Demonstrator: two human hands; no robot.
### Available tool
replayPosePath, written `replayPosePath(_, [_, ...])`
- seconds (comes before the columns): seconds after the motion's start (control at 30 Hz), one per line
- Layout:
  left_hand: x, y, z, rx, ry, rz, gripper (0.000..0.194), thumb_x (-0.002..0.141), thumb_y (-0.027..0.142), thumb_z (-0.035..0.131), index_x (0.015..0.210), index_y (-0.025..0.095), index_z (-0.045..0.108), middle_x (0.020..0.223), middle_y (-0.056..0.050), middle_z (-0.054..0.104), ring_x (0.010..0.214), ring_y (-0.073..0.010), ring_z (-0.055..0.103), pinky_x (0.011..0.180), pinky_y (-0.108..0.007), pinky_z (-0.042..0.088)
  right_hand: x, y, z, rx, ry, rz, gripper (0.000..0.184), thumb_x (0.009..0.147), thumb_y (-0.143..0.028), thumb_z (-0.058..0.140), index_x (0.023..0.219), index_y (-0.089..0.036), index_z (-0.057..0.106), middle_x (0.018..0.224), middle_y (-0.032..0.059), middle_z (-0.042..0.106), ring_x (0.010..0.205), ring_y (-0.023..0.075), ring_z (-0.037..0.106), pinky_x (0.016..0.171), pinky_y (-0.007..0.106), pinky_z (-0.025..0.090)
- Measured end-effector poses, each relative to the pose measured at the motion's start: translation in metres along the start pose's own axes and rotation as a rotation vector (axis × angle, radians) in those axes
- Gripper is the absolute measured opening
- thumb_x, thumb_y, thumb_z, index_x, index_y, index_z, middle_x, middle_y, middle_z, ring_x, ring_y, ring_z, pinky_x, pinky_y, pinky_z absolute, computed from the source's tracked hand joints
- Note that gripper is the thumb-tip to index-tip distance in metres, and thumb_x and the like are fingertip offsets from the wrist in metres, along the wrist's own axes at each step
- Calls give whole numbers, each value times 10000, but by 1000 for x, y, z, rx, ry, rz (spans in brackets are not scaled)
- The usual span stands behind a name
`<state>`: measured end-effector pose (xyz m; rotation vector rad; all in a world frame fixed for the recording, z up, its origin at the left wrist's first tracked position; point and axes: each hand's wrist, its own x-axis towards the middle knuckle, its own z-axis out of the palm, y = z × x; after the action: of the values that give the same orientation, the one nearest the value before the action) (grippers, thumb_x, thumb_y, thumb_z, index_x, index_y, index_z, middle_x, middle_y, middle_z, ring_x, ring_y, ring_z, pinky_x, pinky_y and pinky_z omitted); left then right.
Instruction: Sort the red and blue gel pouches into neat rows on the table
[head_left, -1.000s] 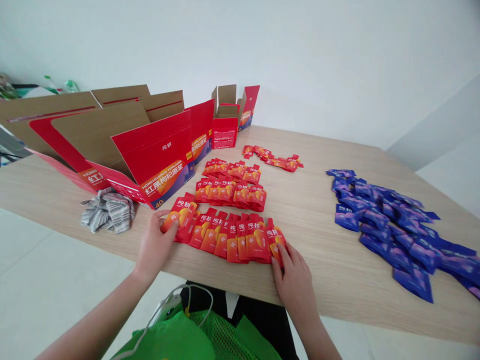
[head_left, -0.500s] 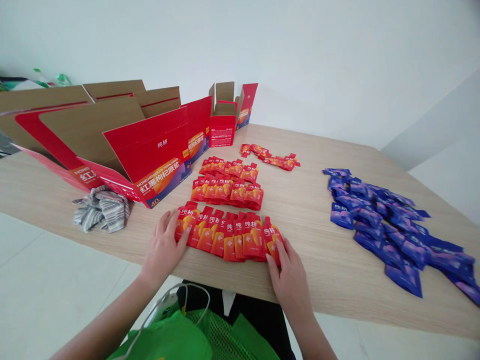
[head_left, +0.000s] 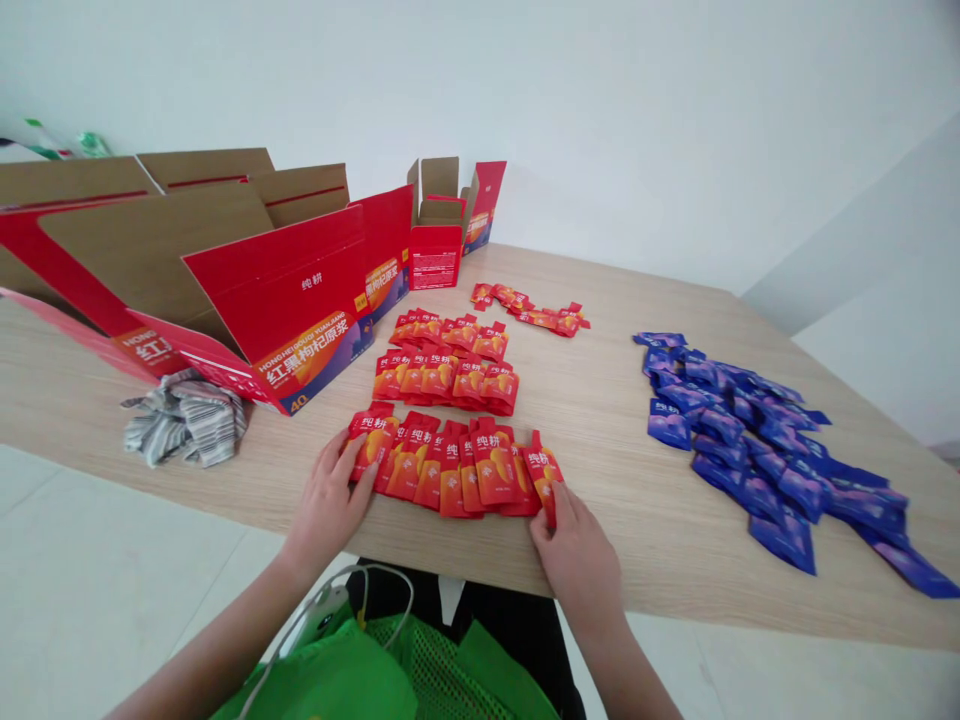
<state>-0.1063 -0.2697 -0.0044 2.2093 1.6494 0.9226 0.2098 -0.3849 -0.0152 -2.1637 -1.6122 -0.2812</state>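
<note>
Sachets point(head_left: 495, 472) overlapping near the table's point(head_left: 645, 535) front edge could slide or bunch up if pushed unevenly from both ends. The left hand point(head_left: 322, 512) lightly pinches the left end sachet point(head_left: 373, 430), the right hand point(head_left: 583, 560) the right end sachet point(head_left: 541, 464), fingers nearly closed. All look red-orange, shiny, narrow-necked.

Looks like a plain indoor workroom for packaged goods — perhaps a packing room, though hard to say whether within a shop, office or factory. Has a broad, pale wood-grain table point(head_left: 600, 400) against a smooth white wall point(head_left: 637, 130), above a floor of large pale tiles point(head_left: 67, 520). Also shows open cardboard boxes with red printed outsides point(head_left: 274, 290), overlapping rows of small red-and-orange printed pouches point(head_left: 495, 468) and a spread of blue-and-purple pouches point(head_left: 720, 425) — goods in quantity.
</note>
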Motion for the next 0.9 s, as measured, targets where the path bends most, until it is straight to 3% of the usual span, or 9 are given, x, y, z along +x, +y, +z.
replayPosePath(0.17, [-2, 2, 1, -13, -5, -11, 514, 978, 523, 391, 1321, 174, 548, 1433, -178, 501, 1352, -322, 474, 1166, -534, 372, 17, -8, -28, -109, 40, 112, 430, 968, -266, 363, 1182, -99, 697, 852, 146, 767, 667, 230, 712, 633, 313, 524])
replayPosePath(0.23, [-2, 2, 2, -8, 7, -5, 512, 985, 512, 384, 1315, 160, 554, 1419, -183, 515, 1351, -321, 474, 1164, -529, 375, 25, -32, -42, -75, 129, 63, 433, 989, -293, 366, 1187, -103, 700, 858, 148, 770, 661, 228, 710, 614, 310, 528])
replayPosePath(0.3, [-2, 2, 3, -1, 24, 12, 523, 989, 514, 373, 1300, 141, 567, 1398, -193, 534, 1338, -322, 484, 1152, -527, 390, 32, -70, -50, -1, 155, -90, 405, 991, -277, 383, 1189, -121, 699, 960, 153, 773, 744, 221, 725, 661, 305, 555])
replayPosePath(0.37, [-2, 1, 4, 3, 40, 32, 537, 988, 522, 366, 1284, 129, 582, 1374, -199, 554, 1319, -326, 501, 1138, -534, 405, 39, -113, -51, 59, 64, -212, 368, 973, -185, 398, 1176, -119, 698, 1032, 167, 763, 835, 227, 732, 718, 323, 577])
replayPosePath(0.5, [-1, -1, 4, -2, 52, 46, 534, 985, 521, 370, 1273, 135, 599, 1346, -190, 582, 1292, -323, 528, 1119, -538, 428, 54, -190, -38, 24, -325, -214, 379, 924, -43, 442, 1244, -22, 644, 961, 212, 754, 837, 264, 741, 694, 351, 591])
replayPosePath(0.6, [0, -3, 4, -32, 54, 44, 508, 988, 494, 361, 1258, 147, 614, 1330, -177, 600, 1277, -311, 543, 1117, -529, 434, 59, -219, -32, 28, -476, -187, 363, 950, -163, 537, 1255, 13, 626, 979, 255, 738, 867, 304, 740, 712, 394, 602])
replayPosePath(0.73, [0, -5, 4, -81, 60, 16, 497, 995, 464, 316, 1231, 163, 634, 1326, -159, 612, 1286, -291, 541, 1127, -514, 431, 51, -210, -37, 144, -447, -210, 527, 928, -399, 645, 1304, -33, 605, 1030, 234, 737, 894, 317, 733, 748, 417, 607])
replayPosePath(0.9, [0, -3, 2, -78, 47, -2, 521, 997, 498, 317, 1257, 164, 622, 1344, -159, 599, 1309, -292, 520, 1144, -517, 409, 38, -132, -38, 241, -125, -182, 345, 996, -357, 507, 1207, -141, 671, 1176, 176, 712, 1056, 282, 691, 913, 429, 568])
